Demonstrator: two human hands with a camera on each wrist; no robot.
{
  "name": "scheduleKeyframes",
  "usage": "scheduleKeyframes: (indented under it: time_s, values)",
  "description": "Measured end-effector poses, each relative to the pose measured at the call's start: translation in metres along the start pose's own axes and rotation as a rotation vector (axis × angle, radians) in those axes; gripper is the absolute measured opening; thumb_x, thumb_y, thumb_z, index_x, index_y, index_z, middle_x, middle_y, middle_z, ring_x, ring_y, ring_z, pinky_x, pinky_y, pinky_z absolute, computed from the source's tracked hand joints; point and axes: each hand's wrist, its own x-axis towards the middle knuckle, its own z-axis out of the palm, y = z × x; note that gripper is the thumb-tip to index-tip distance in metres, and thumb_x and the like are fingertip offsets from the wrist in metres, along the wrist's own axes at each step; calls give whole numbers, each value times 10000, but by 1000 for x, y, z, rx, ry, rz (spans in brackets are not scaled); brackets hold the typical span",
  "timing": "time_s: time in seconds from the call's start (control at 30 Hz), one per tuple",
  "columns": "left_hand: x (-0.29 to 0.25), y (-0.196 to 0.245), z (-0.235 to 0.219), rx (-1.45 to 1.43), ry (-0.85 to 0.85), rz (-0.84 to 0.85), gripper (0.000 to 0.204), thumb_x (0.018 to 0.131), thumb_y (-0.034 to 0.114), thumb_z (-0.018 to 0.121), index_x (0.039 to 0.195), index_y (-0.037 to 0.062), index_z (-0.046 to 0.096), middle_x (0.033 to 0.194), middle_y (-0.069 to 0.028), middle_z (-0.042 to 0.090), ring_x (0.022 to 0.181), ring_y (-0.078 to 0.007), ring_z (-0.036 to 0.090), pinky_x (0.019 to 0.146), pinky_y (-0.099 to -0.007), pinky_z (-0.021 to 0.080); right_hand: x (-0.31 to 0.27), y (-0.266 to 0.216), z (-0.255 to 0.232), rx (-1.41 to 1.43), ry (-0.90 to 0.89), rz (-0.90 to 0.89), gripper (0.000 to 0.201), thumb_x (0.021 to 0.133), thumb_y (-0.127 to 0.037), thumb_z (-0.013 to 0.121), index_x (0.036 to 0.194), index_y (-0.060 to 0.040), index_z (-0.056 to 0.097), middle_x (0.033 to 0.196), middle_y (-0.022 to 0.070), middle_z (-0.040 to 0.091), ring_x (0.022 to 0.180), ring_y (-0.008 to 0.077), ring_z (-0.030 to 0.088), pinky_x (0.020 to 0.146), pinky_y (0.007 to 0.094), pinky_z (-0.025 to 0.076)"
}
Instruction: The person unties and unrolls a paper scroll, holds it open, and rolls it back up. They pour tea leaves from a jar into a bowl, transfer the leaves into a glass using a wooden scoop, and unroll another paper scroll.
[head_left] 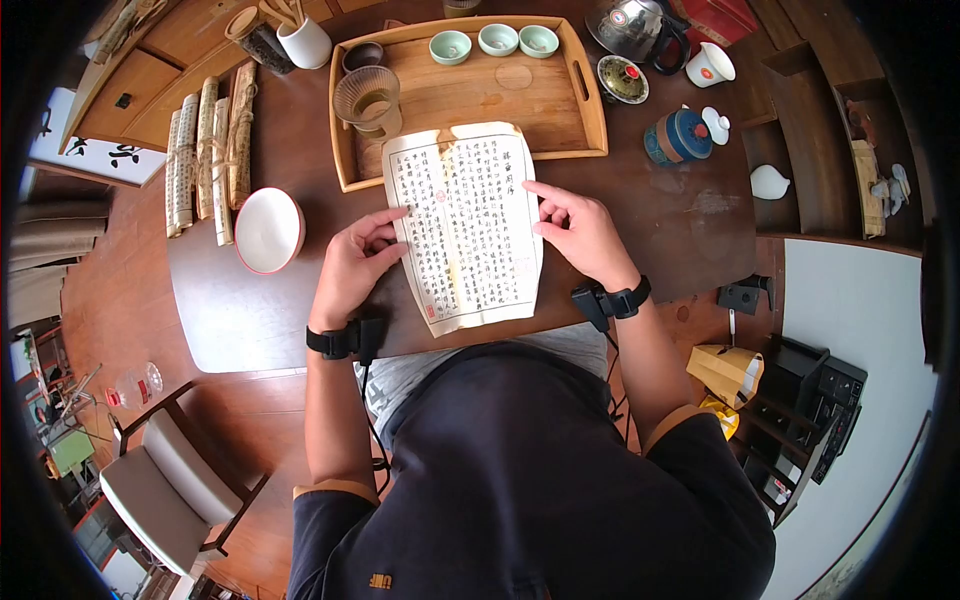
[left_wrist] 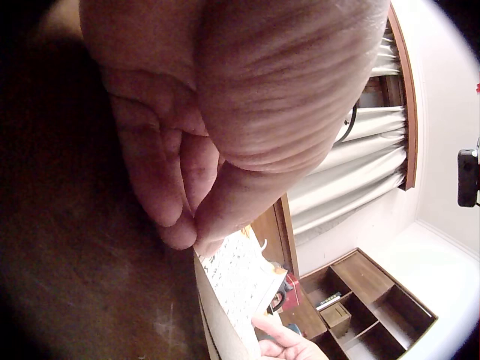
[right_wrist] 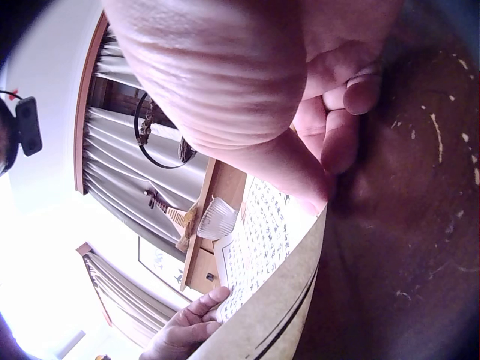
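A sheet of paper (head_left: 465,230) with columns of handwritten characters, red seals and brownish stains is held by both side edges, its top end over the near rim of a wooden tray (head_left: 480,95). My left hand (head_left: 355,265) pinches the left edge between thumb and fingers; the left wrist view shows this pinch on the paper (left_wrist: 232,281). On the right edge, my right hand (head_left: 582,232) pinches with thumb and fingers, seen close in the right wrist view at the paper (right_wrist: 262,240). The sheet bows slightly, its lower part above the table.
A white bowl (head_left: 270,230) and tied scrolls (head_left: 215,150) lie to the left. Green cups (head_left: 498,40) and a ribbed glass vessel (head_left: 368,100) stand on the tray. Rightward are a blue jar (head_left: 678,137), a lidded bowl (head_left: 622,79) and a kettle (head_left: 630,30).
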Motion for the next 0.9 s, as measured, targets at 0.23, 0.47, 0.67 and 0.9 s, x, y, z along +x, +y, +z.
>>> scheduleKeyframes:
  time_s: [0.23,0.47,0.67,0.9]
  values:
    - [0,0,1,-9,6,2,446,900,-66,688,1336,-2,619,989,-9,714,820,-39,593,724,-191,482,0,1,1,7,4,-3,550,817,2,712,1346,-137,654,808,35,686,614,115,588,617,286,504]
    - [0,0,1,-9,8,-6,446,899,-58,693,1335,0,621,984,-6,715,805,-32,584,701,-186,470,0,0,1,6,5,-1,549,817,1,714,1345,-139,655,802,32,684,610,113,584,613,284,501]
    - [-1,1,1,-10,7,6,442,898,-64,687,1331,-1,623,985,-7,716,808,-36,586,720,-192,478,0,0,1,6,7,4,553,818,3,714,1349,-140,652,792,27,674,605,107,572,610,279,494]
    - [-1,1,0,-16,0,5,441,889,-79,679,1322,-7,632,1010,-38,736,839,-51,629,779,-205,516,0,1,1,8,8,0,552,819,3,714,1350,-135,651,792,25,674,606,104,569,611,279,493]
